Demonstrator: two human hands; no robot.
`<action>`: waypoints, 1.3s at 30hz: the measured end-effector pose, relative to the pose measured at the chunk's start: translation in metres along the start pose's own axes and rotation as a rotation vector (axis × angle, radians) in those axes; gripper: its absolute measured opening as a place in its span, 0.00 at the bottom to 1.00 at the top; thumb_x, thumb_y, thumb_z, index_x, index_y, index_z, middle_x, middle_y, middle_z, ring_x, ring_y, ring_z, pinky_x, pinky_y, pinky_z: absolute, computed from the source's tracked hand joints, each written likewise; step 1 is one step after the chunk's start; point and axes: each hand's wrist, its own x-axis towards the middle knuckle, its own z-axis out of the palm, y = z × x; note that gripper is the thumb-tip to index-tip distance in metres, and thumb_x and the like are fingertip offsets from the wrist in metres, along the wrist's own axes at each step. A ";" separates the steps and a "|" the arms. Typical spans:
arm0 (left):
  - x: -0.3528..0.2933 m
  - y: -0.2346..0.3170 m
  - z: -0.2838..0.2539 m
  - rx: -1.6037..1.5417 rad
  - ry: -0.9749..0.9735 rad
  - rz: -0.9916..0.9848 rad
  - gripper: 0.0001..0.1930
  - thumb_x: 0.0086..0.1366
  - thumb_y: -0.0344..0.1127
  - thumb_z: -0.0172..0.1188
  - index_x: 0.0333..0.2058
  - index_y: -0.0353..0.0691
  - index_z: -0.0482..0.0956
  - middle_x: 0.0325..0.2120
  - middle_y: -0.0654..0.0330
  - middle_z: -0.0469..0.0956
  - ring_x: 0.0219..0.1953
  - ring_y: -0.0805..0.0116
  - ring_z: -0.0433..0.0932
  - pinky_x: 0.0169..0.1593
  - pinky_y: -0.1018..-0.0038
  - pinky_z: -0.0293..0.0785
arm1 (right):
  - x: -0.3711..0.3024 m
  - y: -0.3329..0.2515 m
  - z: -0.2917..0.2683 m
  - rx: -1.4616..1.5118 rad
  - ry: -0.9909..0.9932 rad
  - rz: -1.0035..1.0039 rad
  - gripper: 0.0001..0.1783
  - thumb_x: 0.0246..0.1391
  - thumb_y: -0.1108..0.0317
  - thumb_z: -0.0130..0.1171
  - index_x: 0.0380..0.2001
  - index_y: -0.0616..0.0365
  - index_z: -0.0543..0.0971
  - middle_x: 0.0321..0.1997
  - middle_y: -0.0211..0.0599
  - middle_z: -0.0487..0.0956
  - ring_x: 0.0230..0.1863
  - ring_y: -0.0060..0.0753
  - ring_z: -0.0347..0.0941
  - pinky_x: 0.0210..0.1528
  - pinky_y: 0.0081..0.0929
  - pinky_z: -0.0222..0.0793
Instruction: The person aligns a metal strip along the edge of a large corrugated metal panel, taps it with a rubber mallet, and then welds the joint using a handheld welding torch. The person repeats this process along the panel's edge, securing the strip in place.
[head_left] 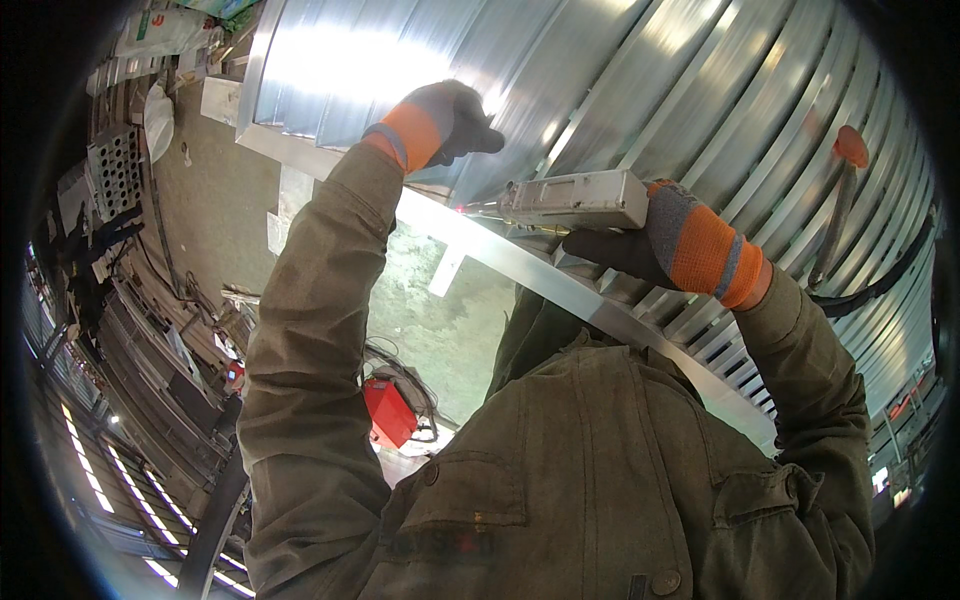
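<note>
My right hand (695, 240), in an orange and dark grey glove, is closed round the rear of a boxy light-grey laser welding gun (585, 200). Its thin nozzle points left, and a small red light spot shows by the tip at the edge of a metal frame (490, 255). My left hand (447, 125), gloved alike, hovers over or rests on the ribbed silver metal panel (560, 80), up and left of the nozzle. Its fingers are curled; whether they hold anything is hidden.
A mallet with an orange-red head (850, 147) lies on the slats at right, beside a black hose (880, 290). Below the frame, a red box (388, 412) with cables stands on the floor. A perforated metal block (115, 170) and scrap lie at far left.
</note>
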 end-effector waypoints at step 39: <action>-0.003 0.000 -0.003 0.027 -0.013 0.121 0.23 0.62 0.50 0.63 0.18 0.36 0.80 0.15 0.54 0.79 0.17 0.60 0.79 0.27 0.59 0.78 | -0.003 -0.014 -0.005 -0.032 0.016 0.016 0.19 0.67 0.61 0.74 0.56 0.57 0.86 0.40 0.39 0.91 0.38 0.28 0.87 0.42 0.30 0.83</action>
